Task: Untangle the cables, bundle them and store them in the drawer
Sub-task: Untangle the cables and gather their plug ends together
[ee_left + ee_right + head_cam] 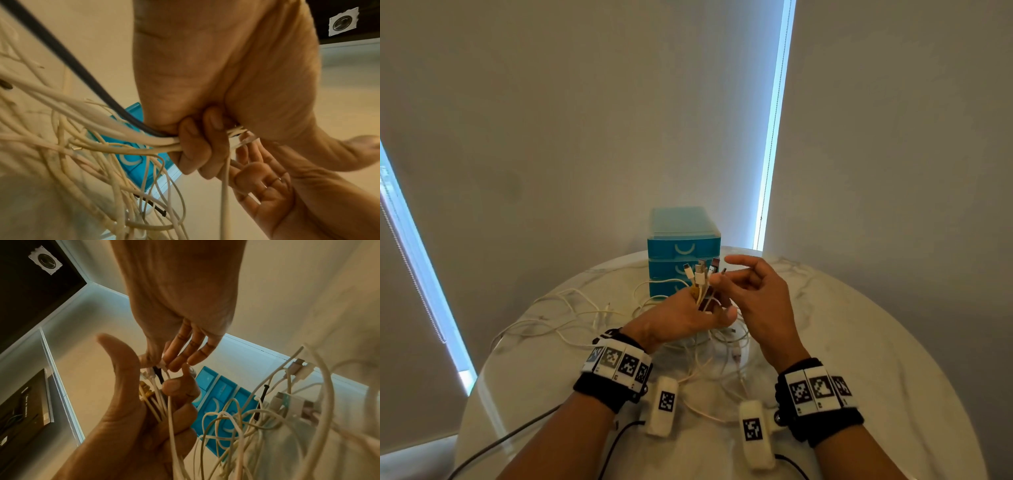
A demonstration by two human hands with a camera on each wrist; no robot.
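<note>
My left hand [698, 308] grips a bunch of white and yellowish cable ends, and their USB plugs [700, 270] stick up above the fist. In the left wrist view its fingers [197, 146] curl round the bundle. My right hand [722, 274] sits just right of the plugs, thumb and fingertips pinching one small cable end [159, 368] at the top of the bunch, the index finger stretched out. The rest of the cables [571, 308] trail down in a tangle over the table. Behind the hands stands the blue drawer unit [683, 250] with all three drawers closed.
The round marble table [876, 342] carries loose cable loops left of and under my hands. Thin black leads [517, 435] run off my wrist bands over the near edge. The wall and blinds rise right behind the drawer unit.
</note>
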